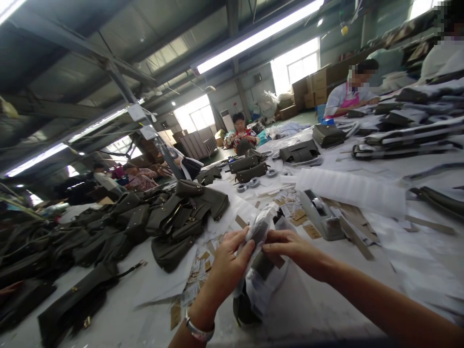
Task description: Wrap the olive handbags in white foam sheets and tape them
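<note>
My left hand (226,263) is closed around a dark bag part wrapped in white paper (261,227), thumb pressed on the wrapping. A metal watch shows on that wrist. My right hand (290,246) pinches the same wrapped piece from the right side. Below the hands the wrapped dark handbag (257,290) rests on the white table (311,309), its lower body partly covered in paper.
A pile of dark olive handbags (174,217) lies left of my hands, more bags (54,251) further left. A grey tape dispenser (321,212) and white foam sheets (351,188) sit to the right. Paper tags litter the table. Other people sit at the far end.
</note>
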Tool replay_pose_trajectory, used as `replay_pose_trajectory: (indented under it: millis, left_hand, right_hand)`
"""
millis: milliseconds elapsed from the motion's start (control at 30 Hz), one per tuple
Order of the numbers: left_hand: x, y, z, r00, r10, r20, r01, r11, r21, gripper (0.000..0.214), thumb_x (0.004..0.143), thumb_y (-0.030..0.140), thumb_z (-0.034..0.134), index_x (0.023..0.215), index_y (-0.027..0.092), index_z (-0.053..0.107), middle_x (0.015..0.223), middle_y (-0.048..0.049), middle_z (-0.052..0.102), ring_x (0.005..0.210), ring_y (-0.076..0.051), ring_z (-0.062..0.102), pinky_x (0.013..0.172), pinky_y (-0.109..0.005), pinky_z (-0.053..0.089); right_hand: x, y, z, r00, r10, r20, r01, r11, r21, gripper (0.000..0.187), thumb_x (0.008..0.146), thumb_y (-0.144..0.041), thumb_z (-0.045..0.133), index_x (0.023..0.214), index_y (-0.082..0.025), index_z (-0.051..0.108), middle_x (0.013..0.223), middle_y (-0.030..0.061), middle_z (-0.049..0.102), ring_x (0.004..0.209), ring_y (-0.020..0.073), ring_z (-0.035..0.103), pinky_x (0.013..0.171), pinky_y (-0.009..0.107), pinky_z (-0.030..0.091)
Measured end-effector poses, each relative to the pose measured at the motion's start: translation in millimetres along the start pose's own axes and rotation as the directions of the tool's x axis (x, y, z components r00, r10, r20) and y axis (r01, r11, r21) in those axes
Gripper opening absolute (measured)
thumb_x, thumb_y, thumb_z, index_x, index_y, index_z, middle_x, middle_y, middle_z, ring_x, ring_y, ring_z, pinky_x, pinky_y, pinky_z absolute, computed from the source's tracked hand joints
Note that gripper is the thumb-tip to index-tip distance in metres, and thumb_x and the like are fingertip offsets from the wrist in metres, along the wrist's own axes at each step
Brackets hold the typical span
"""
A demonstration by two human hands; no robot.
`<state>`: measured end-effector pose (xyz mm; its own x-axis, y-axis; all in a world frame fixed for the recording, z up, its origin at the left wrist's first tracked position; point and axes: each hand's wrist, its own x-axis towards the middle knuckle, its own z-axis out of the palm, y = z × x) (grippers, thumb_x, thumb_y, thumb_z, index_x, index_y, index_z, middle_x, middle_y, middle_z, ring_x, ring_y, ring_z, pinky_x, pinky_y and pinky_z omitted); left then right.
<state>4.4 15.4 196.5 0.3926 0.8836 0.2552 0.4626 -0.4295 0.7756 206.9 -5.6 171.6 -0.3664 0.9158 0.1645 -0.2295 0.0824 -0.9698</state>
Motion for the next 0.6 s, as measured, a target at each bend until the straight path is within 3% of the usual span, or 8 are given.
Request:
replay_pose_trajectory:
  millis: [100, 300, 367, 433, 500, 533, 600]
  left_hand:
    - [-0.8, 9.7, -1.5, 0.999, 0.038, -0.001, -0.038, 0.999, 0.001, 0.036, 0.092, 0.039, 0.057, 0.124, 0.027, 0.068, 0.121, -0.0092, 0.063, 0.117, -0.027, 0.056, 0.105, -0.038, 0.041]
    - [-7.5, 17.6, 3.9, 0.998, 0.060, -0.026, -0.061, 0.998, -0.008, 0.034, 0.096, 0.039, 0.051, 0.124, 0.029, 0.068, 0.117, -0.0080, 0.062, 0.111, -0.024, 0.057, 0.101, -0.036, 0.044]
    - [-9.9, 12.3, 9.4, 0.997, 0.038, -0.071, -0.042, 0.997, -0.061, 0.036, 0.095, 0.038, 0.054, 0.129, 0.030, 0.064, 0.129, -0.0083, 0.058, 0.121, -0.026, 0.053, 0.106, -0.038, 0.040]
    - [-10.5, 4.8, 14.7, 0.988, -0.047, -0.144, 0.017, 0.978, -0.206, 0.061, 0.090, 0.039, 0.064, 0.147, 0.032, 0.043, 0.150, -0.0084, 0.043, 0.135, -0.028, 0.042, 0.110, -0.040, 0.038]
    - [-10.0, -1.0, 18.4, 0.980, -0.139, -0.144, 0.062, 0.895, -0.442, 0.098, 0.082, 0.037, 0.076, 0.157, 0.033, 0.013, 0.156, -0.0118, 0.035, 0.138, -0.029, 0.042, 0.109, -0.041, 0.039]
    - [-9.7, -2.3, 19.7, 0.980, -0.167, -0.110, 0.078, 0.826, -0.559, 0.109, 0.079, 0.036, 0.079, 0.157, 0.032, 0.002, 0.153, -0.0144, 0.040, 0.134, -0.029, 0.047, 0.107, -0.042, 0.042]
    - [-9.6, -1.7, 21.6, 0.981, -0.186, -0.058, 0.091, 0.698, -0.710, 0.118, 0.077, 0.037, 0.081, 0.156, 0.028, -0.006, 0.135, -0.0155, 0.059, 0.118, -0.029, 0.061, 0.100, -0.041, 0.047]
  right_hand:
    - [-1.3, -9.3, 4.5, 1.000, -0.001, -0.024, 0.000, 1.000, -0.008, 0.037, 0.083, -0.048, 0.070, 0.104, -0.019, 0.076, 0.092, 0.0043, 0.071, 0.094, 0.0225, 0.063, 0.095, 0.037, 0.046]
    - [1.4, 0.2, 11.8, 0.971, 0.009, -0.239, -0.063, 0.974, -0.218, 0.040, 0.077, -0.057, 0.071, 0.100, -0.024, 0.077, 0.090, 0.0034, 0.075, 0.095, 0.0287, 0.066, 0.084, 0.037, 0.051]
    - [2.4, 6.9, 9.9, 0.964, -0.013, -0.266, -0.060, 0.963, -0.264, 0.037, 0.073, -0.058, 0.074, 0.093, -0.026, 0.078, 0.088, 0.0025, 0.075, 0.096, 0.0306, 0.066, 0.083, 0.036, 0.052]
    - [3.7, 11.6, 7.9, 0.956, -0.011, -0.294, -0.079, 0.952, -0.295, 0.038, 0.069, -0.062, 0.074, 0.082, -0.027, 0.078, 0.082, 0.0033, 0.074, 0.090, 0.0315, 0.067, 0.073, 0.035, 0.054]
    - [4.3, 13.2, 7.1, 0.947, 0.013, -0.320, -0.118, 0.943, -0.312, 0.043, 0.066, -0.068, 0.072, 0.074, -0.026, 0.077, 0.079, 0.0049, 0.073, 0.081, 0.0310, 0.066, 0.060, 0.034, 0.052]
    - [3.9, 12.9, 7.3, 0.946, 0.026, -0.324, -0.133, 0.941, -0.311, 0.045, 0.065, -0.069, 0.072, 0.074, -0.025, 0.077, 0.080, 0.0056, 0.074, 0.078, 0.0306, 0.066, 0.056, 0.033, 0.051]
    - [1.9, 11.6, 8.1, 0.953, 0.027, -0.302, -0.118, 0.950, -0.288, 0.046, 0.066, -0.067, 0.074, 0.082, -0.025, 0.079, 0.084, 0.0065, 0.075, 0.074, 0.0295, 0.066, 0.051, 0.033, 0.049]
